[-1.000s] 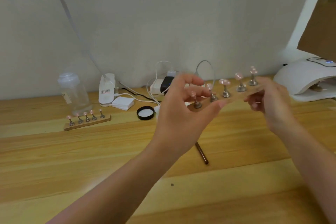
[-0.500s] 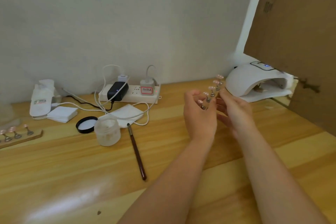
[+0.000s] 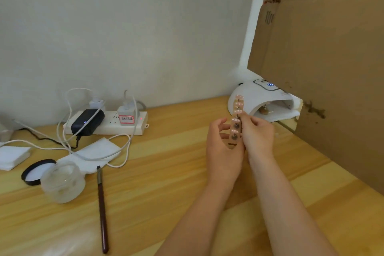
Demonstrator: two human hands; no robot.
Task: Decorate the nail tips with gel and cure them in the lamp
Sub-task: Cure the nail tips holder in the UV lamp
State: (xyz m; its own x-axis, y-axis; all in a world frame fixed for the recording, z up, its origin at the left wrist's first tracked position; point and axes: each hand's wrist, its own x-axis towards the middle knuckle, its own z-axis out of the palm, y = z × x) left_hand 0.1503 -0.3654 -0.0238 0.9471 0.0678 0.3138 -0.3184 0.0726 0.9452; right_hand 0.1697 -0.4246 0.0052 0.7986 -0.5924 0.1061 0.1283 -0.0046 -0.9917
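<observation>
A wooden nail-tip stand (image 3: 235, 125) carrying a row of pink nail tips on small metal posts is held above the desk (image 3: 176, 172) between both hands, its long axis pointing away toward the curing lamp. The near end of the stand is gripped by the left hand (image 3: 222, 147), whose fingers are curled around its left side, while its right edge is pinched by the right hand (image 3: 257, 135), with the thumb and fingers closed on the wood. The far end of the stand is seen against the front of the white nail curing lamp (image 3: 261, 97), which stands at the far right of the desk beside a large cardboard panel (image 3: 324, 58); a blue display is lit on top of the lamp, and a small object is visible inside its opening, too unclear to identify. Along the far edge of the desk a white power strip (image 3: 108, 123) is laid, with a black adapter and white chargers plugged in and white cables trailing forward. Nearer the left edge a frosted glass jar (image 3: 62, 183) is placed, with a black lid (image 3: 35, 171) just behind it and white wipes (image 3: 97, 153) alongside. A dark-handled nail brush (image 3: 102, 210) is laid on the desk just right of the jar, its bristle end pointing to the wipes.
</observation>
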